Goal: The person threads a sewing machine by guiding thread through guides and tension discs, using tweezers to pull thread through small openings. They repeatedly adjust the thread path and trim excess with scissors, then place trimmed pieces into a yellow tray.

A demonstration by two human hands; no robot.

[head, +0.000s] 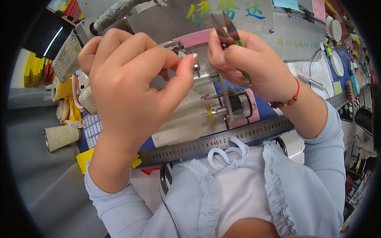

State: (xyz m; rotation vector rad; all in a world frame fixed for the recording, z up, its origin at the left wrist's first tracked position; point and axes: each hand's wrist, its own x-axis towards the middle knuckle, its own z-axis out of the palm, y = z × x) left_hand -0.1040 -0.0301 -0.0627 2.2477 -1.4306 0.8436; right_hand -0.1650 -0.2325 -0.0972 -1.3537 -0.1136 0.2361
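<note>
My right hand (241,56) grips a small pair of scissors with green handles (239,44). The two dark blades (224,26) point up and stand apart. To its left, my left hand (134,71) is raised with the thumb and forefinger brought close together. Anything thin between those fingertips is too fine to make out. Beneath both hands lies a metal winding fixture (195,102) with a spring-loaded shaft (212,76), a brass-coloured disc (210,113) and a black dial with a graduated ring (244,105). My left hand hides part of the fixture.
A steel ruler (190,145) runs along the front table edge. At left stand a paper cup (62,138), yellow plastic pieces (34,70) and a wrapped lamp arm (116,15). White spools (336,30) and a pen-like tool (311,81) are at right.
</note>
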